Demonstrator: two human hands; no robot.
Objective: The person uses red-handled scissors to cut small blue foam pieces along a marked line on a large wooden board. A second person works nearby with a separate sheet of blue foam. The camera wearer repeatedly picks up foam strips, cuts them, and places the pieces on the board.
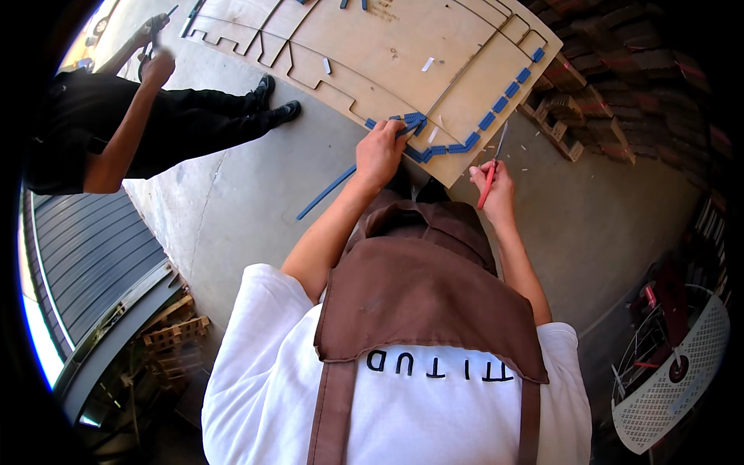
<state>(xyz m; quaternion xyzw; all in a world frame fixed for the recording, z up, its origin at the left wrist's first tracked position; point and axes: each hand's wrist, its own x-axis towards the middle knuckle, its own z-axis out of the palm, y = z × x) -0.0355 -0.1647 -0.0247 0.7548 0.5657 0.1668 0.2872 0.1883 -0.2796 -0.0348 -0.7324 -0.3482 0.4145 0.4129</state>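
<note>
Concrete floor (225, 186) below, both hands at a plywood board

The plywood board (380, 58) stretches ahead of both hands, its near corner between them. The left hand (378, 155) looks closed in a pinch on a long blue strip (326, 191), which sticks out left of its wrist. Short blue blocks (487, 121) run in a line from beside the left fingertips to ahead of the right hand (502, 187). That hand grips a red-handled tool (487, 187), narrow tip pointing away. Well left of the left hand stands a co-worker (77, 116) in black.
</note>
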